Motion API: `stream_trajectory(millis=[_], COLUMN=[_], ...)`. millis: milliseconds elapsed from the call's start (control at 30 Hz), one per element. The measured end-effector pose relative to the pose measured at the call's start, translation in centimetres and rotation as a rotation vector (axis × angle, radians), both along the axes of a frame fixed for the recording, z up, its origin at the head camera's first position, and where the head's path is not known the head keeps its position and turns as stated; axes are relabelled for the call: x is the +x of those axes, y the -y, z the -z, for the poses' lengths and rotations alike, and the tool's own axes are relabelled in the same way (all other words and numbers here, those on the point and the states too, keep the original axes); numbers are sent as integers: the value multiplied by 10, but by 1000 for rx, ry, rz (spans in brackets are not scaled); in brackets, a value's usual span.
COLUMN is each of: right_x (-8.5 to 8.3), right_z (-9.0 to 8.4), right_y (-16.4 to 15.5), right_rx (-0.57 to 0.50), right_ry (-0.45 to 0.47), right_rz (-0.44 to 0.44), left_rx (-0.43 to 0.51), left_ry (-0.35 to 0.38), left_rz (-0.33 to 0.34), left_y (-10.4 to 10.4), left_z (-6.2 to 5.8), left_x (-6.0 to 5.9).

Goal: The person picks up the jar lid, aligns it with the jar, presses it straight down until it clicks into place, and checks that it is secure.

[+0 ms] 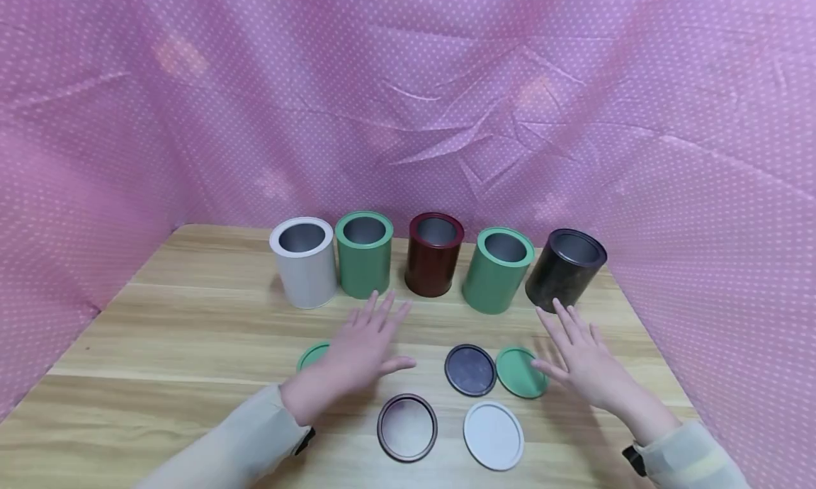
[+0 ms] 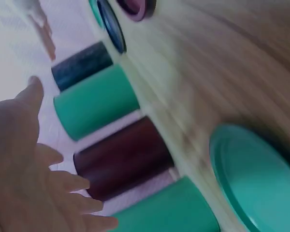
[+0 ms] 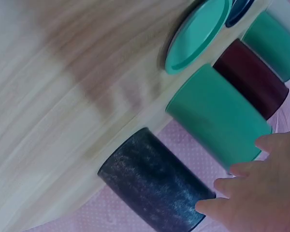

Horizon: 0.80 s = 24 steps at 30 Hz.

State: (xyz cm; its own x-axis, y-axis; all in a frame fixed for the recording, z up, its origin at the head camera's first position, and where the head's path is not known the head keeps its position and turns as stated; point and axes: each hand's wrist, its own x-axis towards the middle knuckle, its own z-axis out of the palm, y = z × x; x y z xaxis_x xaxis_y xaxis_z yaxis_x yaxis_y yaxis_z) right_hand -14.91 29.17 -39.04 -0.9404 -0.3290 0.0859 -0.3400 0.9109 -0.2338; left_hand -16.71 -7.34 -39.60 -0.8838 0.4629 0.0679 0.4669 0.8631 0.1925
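Lids lie loose on the wooden table (image 1: 191, 319); I grip none. My left hand (image 1: 360, 347) hovers flat, fingers spread, partly over one green lid (image 1: 311, 356). My right hand (image 1: 583, 361) hovers open just beside the other green lid (image 1: 519, 372). Five open cans stand behind.

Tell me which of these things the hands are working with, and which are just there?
In use: left hand, right hand, five open cans, five loose lids.
Just there: table, pink cloth.

Open tins (image 1: 433, 255) wall the back; lids (image 1: 470, 370) dot the front.
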Motion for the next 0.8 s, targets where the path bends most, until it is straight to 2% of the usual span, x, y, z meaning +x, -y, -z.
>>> stream_trajectory(millis=[200, 333, 433, 567, 667, 800], right_x=[6, 11, 15, 20, 22, 26], right_z=[-1, 1, 3, 6, 10, 17], right_y=[4, 7, 11, 16, 18, 18], right_rx=[9, 21, 25, 11, 6, 22], right_ry=[-30, -75, -87, -102, -131, -154], right_rz=[-58, -111, -130, -163, -205, -259], left_rx=[45, 63, 41, -4, -8, -14], left_ry=[-63, -42, -59, -127, -135, -107], left_rz=[125, 201, 247, 312, 347, 384], left_y=[-23, -38, -47, -56, -62, -72], left_z=[2, -1, 0, 2, 2, 5], left_x=[2, 7, 8, 8, 10, 14])
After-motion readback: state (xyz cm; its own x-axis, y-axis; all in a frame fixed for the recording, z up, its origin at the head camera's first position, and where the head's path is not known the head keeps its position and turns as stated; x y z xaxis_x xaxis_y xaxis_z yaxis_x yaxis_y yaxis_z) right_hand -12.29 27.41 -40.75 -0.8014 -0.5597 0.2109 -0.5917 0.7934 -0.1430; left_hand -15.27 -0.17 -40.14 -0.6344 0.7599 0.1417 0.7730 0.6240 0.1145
